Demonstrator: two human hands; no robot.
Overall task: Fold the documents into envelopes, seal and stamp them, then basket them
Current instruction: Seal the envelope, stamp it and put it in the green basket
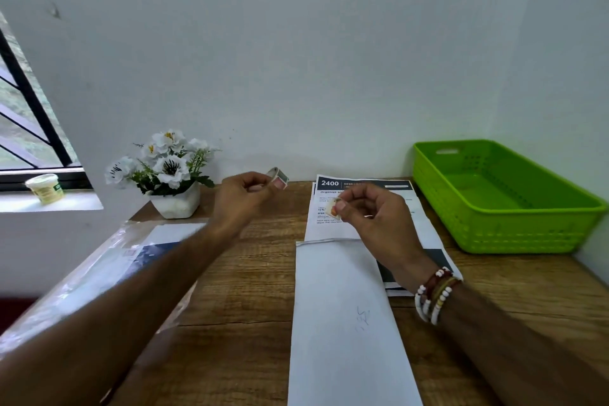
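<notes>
A long white envelope point(346, 323) lies lengthwise on the wooden desk point(244, 290) in front of me. Behind it lie printed documents point(333, 188) with a dark header. My left hand point(242, 198) is raised above the desk and pinches a small roll of stamps point(279, 179) between thumb and fingers. My right hand point(375, 217) hovers over the documents and pinches a single stamp point(332, 208) at its fingertips. A green plastic basket point(501, 204) stands at the right, with nothing in it.
A white pot of artificial flowers point(171, 175) stands at the back left against the wall. A clear plastic packet of envelopes point(108, 264) lies along the desk's left edge. A small tub point(46, 188) sits on the window sill.
</notes>
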